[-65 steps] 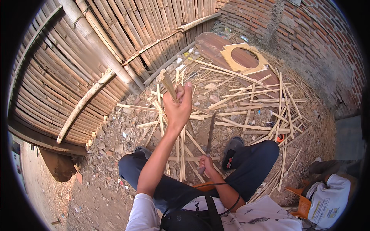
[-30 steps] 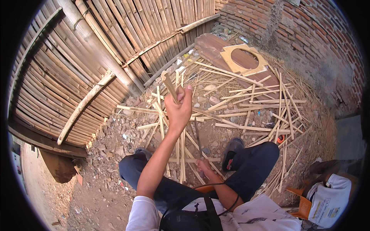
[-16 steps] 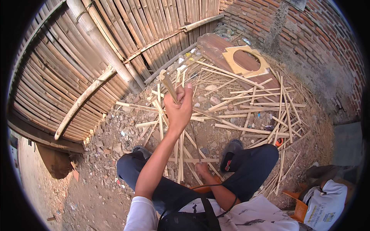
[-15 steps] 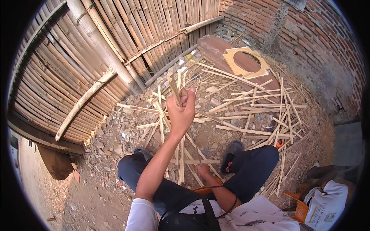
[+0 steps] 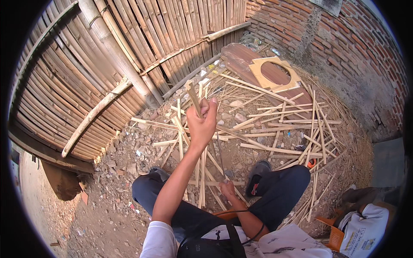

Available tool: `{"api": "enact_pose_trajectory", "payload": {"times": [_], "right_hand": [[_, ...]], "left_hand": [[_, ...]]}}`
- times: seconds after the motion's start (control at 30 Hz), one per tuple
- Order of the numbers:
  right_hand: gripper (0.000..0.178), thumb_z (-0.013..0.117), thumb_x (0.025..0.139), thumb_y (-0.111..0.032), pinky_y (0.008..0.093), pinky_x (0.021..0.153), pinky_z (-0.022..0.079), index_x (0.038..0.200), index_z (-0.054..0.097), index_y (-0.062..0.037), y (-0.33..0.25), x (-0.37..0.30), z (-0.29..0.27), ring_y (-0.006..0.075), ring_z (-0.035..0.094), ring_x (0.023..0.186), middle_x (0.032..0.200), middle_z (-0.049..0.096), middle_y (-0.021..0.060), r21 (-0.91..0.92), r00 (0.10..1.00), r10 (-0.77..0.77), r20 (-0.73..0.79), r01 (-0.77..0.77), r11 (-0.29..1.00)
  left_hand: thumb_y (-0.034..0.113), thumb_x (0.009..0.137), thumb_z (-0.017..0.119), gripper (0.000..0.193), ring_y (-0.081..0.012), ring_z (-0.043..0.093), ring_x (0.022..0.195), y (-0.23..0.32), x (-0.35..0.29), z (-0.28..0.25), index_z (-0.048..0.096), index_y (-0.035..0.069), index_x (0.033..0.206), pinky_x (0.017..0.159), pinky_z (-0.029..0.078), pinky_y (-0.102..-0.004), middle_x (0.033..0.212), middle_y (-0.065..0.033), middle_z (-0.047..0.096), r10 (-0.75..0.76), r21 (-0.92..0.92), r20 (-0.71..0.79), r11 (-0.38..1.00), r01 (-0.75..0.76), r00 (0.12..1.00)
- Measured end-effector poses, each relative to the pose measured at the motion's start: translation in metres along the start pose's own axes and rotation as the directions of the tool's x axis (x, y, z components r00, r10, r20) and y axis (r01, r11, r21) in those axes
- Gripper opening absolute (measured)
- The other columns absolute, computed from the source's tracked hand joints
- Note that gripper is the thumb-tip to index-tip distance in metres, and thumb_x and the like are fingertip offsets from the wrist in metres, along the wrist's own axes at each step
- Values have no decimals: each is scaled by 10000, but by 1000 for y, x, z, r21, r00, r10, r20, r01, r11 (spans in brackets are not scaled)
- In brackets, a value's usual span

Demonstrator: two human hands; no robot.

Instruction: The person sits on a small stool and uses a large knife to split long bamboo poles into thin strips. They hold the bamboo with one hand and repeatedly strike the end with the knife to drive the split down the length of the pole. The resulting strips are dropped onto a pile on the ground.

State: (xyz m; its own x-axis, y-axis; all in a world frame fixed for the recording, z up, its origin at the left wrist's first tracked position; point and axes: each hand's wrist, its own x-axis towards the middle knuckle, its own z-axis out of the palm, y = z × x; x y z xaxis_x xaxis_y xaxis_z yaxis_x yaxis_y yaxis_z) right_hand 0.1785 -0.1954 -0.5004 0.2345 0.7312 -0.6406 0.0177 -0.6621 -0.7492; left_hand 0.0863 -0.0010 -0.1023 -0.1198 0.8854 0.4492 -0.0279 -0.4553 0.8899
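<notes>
My left hand (image 5: 201,124) is raised in front of me, its fingers closed round a bamboo strip (image 5: 193,95) that points up and away. Low between my knees, my right hand (image 5: 227,189) is closed. A long, thin, dark blade-like tool (image 5: 220,159) runs up from it toward the left hand; its grip is hidden by the fingers. Near the right hand a pale bamboo strip (image 5: 206,183) lies across the ground. Several more split bamboo strips (image 5: 279,150) are scattered and crossed ahead and to the right.
A bamboo fence (image 5: 116,56) stands at the left and a brick wall (image 5: 335,47) at the right. A brown board (image 5: 241,60) at the back bears a yellowish panel (image 5: 257,71) with a round hole. Rubble (image 5: 116,172) covers the ground. A white sack (image 5: 365,228) lies lower right.
My right hand has shifted slightly upward, and the thin dark tool now shows more clearly. My left hand stays raised on the bamboo strip almost unchanged.
</notes>
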Motion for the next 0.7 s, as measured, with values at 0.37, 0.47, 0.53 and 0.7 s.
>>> {"api": "enact_pose_trajectory", "payload": {"times": [0.37,0.47,0.53,0.7], "right_hand": [[157,600,850,-81,288,390,329,715,521,-97,-7,-11,13,113,426,409,544,454,-12,137,998,-65,-15,67,988],[233,567,848,-121,322,386,326,629,489,-116,43,9,5,119,400,395,519,440,-3,-142,974,76,216,-46,989],[245,563,853,-135,325,389,316,626,469,-130,38,7,5,113,377,394,519,429,-11,95,905,173,389,-226,969],[276,564,859,-146,303,398,286,622,423,-150,17,-1,-6,101,332,394,523,392,-32,371,753,189,631,-506,778]], "left_hand": [[132,997,651,522,-44,247,564,6,-2,4,285,108,624,496,192,-278,581,71,284,29,52,-31,998,-28,999],[137,996,652,519,-43,250,565,3,-5,-3,286,110,628,498,193,-276,583,70,291,44,67,-36,997,-41,998],[138,995,654,518,-40,251,566,1,-2,-6,284,112,632,498,193,-274,585,71,295,39,45,-24,998,-38,999],[137,995,652,523,-38,254,567,-5,1,-8,270,116,638,498,195,-272,586,72,295,-2,9,-3,1000,2,1000]]}}
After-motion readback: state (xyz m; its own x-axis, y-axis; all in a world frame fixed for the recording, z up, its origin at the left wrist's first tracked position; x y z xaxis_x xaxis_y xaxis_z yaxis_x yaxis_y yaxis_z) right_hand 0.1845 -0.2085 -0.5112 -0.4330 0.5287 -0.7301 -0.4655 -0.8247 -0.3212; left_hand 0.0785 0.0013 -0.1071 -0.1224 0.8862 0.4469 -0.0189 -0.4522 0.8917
